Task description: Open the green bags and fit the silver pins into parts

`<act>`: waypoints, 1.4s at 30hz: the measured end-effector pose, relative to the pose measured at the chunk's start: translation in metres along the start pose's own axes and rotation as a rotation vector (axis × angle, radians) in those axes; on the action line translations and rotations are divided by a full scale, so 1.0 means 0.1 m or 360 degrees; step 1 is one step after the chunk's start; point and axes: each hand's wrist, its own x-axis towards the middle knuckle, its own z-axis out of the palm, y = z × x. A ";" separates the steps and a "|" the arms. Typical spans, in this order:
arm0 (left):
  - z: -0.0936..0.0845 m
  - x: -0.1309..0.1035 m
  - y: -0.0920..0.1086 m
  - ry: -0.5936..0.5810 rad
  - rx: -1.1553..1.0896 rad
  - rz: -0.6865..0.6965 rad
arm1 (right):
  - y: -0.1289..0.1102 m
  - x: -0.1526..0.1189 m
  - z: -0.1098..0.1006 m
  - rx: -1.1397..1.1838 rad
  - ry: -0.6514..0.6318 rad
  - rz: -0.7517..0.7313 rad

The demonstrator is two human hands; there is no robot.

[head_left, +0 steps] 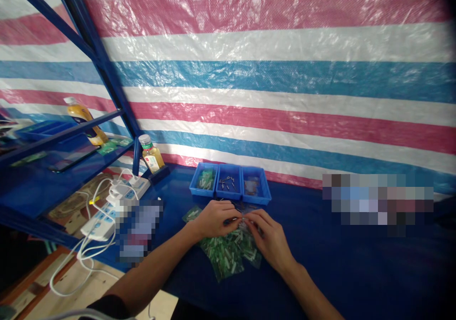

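My left hand (218,218) and my right hand (269,237) meet above a pile of small green plastic bags (223,258), which hold white pieces. Both hands have their fingertips pinched together around something small, too tiny to make out. Just behind them stand three joined blue trays. Green bags and white pieces lie in the left tray (192,187); small dark metal pieces (228,183) are in the middle one; the right tray (265,194) holds a clear bag. Another green bag (191,213) is beside my left wrist.
Left of my arm, white power strips (98,222) and tangled cables (80,258) lie near a pixelated object (140,229). A bottle (151,154) stands by the blue frame (107,80). Another pixelated area (377,198) is at right, before a striped sheet (278,77).
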 end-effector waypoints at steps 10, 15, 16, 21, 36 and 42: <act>0.02 -0.01 -0.02 -0.0036 -0.0001 -0.0011 | -0.02 0.00 -0.02 0.0001 -0.0021 0.0048; 0.01 0.00 -0.01 -0.0025 0.0012 0.0014 | -0.03 0.01 -0.03 0.0004 -0.0027 0.0047; 0.01 0.00 -0.01 -0.0027 0.0016 0.0019 | -0.04 0.02 -0.04 0.0008 -0.0038 0.0050; -0.01 0.00 -0.01 -0.0023 0.0022 0.0007 | -0.06 0.03 -0.06 0.0023 -0.0087 0.0069; -0.04 0.03 0.00 -0.0020 0.0017 -0.0005 | -0.08 0.05 -0.09 -0.0061 -0.0045 0.0119; -0.08 0.05 0.00 -0.0005 0.0008 -0.0016 | -0.05 0.05 -0.10 -0.0081 -0.0013 0.0162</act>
